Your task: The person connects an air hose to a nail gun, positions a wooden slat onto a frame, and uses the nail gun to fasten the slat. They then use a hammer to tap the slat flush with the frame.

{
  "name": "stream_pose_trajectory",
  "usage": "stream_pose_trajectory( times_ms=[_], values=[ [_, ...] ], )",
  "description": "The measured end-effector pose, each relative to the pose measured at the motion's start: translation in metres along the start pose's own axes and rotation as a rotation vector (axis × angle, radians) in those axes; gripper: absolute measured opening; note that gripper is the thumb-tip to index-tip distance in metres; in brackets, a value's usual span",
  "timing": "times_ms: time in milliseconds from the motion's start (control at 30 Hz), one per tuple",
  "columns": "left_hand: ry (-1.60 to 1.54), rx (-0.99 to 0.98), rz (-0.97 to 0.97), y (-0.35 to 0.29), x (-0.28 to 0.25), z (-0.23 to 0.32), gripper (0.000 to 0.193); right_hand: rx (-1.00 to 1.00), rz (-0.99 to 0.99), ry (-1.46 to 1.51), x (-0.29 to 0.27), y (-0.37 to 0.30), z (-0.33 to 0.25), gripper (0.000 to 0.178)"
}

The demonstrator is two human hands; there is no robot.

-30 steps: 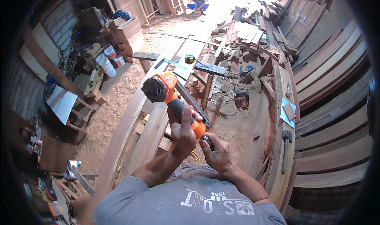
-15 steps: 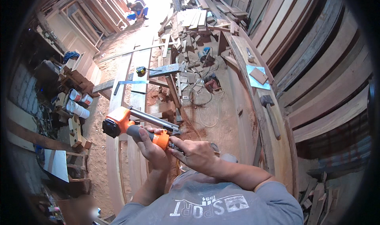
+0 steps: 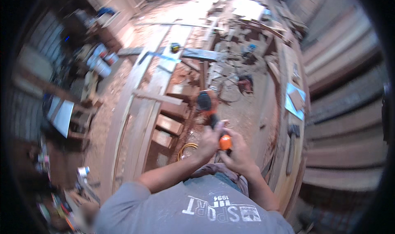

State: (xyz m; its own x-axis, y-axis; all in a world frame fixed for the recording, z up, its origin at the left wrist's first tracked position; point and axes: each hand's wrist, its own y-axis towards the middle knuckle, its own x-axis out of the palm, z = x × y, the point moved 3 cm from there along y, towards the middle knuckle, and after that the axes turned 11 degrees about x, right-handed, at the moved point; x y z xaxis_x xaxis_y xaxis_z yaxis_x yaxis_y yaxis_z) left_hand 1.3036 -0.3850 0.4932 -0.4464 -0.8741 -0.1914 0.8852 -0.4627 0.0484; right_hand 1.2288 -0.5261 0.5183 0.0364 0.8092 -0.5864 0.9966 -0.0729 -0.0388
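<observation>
In front of my chest I hold an orange and black nail gun [image 3: 206,102], its head pointing away from me; motion blurs its outline. My left hand [image 3: 209,142] is wrapped round its dark grip. Close behind, my right hand [image 3: 238,155] closes around the orange rear end of the handle, where the fitting is mostly hidden by fingers. To the left lie long wooden boards [image 3: 132,100], with a short crosspiece [image 3: 158,96] over them. A coiled yellow hose [image 3: 186,151] lies below my left forearm.
A tape measure [image 3: 175,47] and a square [image 3: 164,56] rest on the far end of the boards. At right, a mallet [image 3: 291,151] and a light-blue sheet [image 3: 289,106] lie on a long timber. Wood scraps and a reddish tool [image 3: 245,84] are on the ground.
The nail gun has swung from pointing left to pointing away from me, and both hands have moved right with it. My view has turned, so the boards appear shifted.
</observation>
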Motion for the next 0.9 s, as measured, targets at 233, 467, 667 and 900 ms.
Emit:
stream_pose_trajectory(
  times_ms=[233, 467, 667, 900],
  values=[
    [-0.293, 0.092, -0.302, 0.066, 0.065, 0.021, 0.063, 0.241, 0.021, 0.651, -0.052, 0.035, 0.091, 0.077],
    [0.101, 0.01, -0.186, 0.064, -0.034, -0.035, 0.056, 0.312, 0.097, 0.958, -0.063, 0.092, 0.142, 0.066],
    [0.736, 0.025, 0.339, 0.037, -0.175, -0.116, 0.039, 0.324, 0.263, 0.652, -0.097, 0.156, 0.142, 0.071],
    [0.952, -0.193, 0.565, 0.051, -0.259, -0.216, 0.068, 0.477, 0.513, 0.205, -0.173, 0.228, 0.122, 0.076]
  ],
)
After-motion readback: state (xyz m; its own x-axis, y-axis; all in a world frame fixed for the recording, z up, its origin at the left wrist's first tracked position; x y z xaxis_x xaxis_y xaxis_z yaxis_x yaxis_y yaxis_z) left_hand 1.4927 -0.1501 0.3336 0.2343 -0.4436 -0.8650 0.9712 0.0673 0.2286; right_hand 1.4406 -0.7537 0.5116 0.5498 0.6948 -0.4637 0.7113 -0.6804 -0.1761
